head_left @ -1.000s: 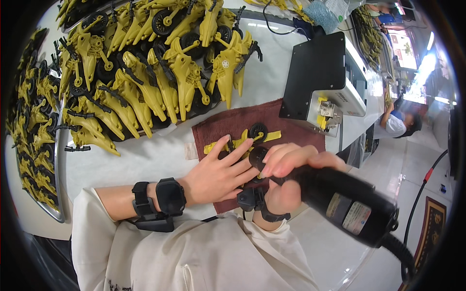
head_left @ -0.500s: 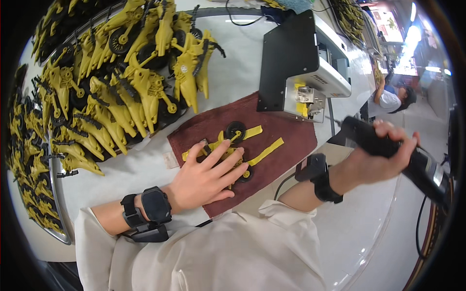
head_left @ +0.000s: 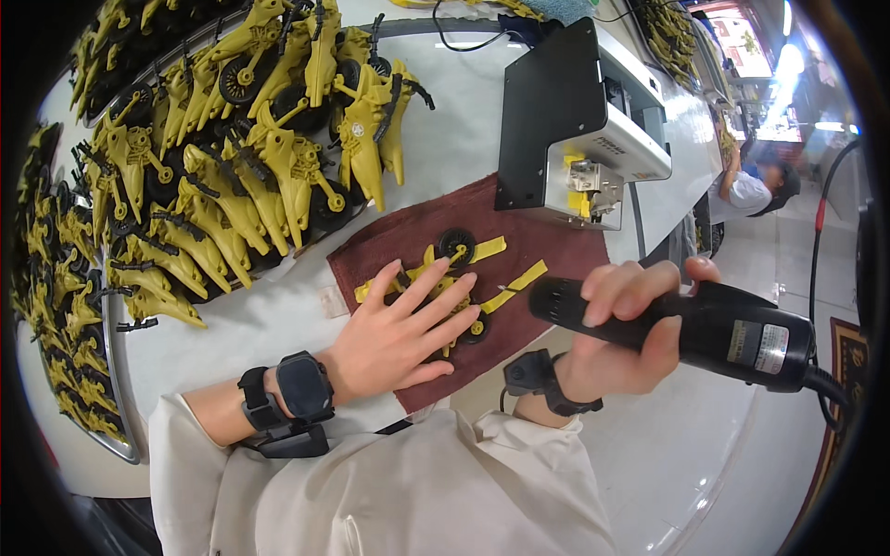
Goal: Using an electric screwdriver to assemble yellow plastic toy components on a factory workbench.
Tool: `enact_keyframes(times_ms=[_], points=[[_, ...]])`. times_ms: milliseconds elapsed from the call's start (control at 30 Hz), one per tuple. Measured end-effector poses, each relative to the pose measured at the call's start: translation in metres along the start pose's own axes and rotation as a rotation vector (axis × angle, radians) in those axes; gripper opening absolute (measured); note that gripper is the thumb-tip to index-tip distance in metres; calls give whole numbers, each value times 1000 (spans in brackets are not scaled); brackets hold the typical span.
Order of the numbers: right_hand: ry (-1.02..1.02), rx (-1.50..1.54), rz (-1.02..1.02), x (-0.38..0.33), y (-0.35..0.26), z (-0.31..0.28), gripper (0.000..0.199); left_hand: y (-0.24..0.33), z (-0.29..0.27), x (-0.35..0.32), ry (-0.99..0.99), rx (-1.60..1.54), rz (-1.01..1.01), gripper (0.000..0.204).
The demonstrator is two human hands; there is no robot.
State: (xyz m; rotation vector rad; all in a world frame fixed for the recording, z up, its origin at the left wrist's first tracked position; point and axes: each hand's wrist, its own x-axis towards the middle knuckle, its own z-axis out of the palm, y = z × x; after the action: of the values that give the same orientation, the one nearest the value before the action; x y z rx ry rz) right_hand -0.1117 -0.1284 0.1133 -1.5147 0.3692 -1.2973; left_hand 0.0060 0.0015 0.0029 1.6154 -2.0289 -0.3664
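My left hand [head_left: 400,329] lies flat, fingers spread, pressing a yellow toy vehicle part [head_left: 461,264] with black wheels onto a dark red cloth [head_left: 389,246]. My right hand [head_left: 623,324] grips a black electric screwdriver [head_left: 714,324], held level with its tip pointing left, close to a yellow arm of the part. A cable [head_left: 834,394] runs off the tool's rear end to the right.
Rows of assembled yellow toy vehicles [head_left: 278,157] fill the table's left and far side on metal trays [head_left: 116,371]. A black-and-white screw feeder box [head_left: 584,130] stands behind the cloth. Another person [head_left: 751,190] works at the far right.
My right hand had swung the screwdriver away to the right, off the part; now it is back beside the cloth with the tip near the part. My left hand stays on it.
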Motion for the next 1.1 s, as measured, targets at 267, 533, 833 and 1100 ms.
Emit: enact_keyframes(times_ms=[267,533,833,1100], points=[[-84,-61,-50,2,27,22,52,-2,1,-4,-1,-23,-12,64],[-140,-74,74,4,48,26,48,-5,0,-4,-12,-36,9,61],[-184,89,106,11,60,20,47,-6,-1,-2,4,-71,2,61],[-313,219,112,11,61,15,55,-7,2,-1,23,-96,-14,55]])
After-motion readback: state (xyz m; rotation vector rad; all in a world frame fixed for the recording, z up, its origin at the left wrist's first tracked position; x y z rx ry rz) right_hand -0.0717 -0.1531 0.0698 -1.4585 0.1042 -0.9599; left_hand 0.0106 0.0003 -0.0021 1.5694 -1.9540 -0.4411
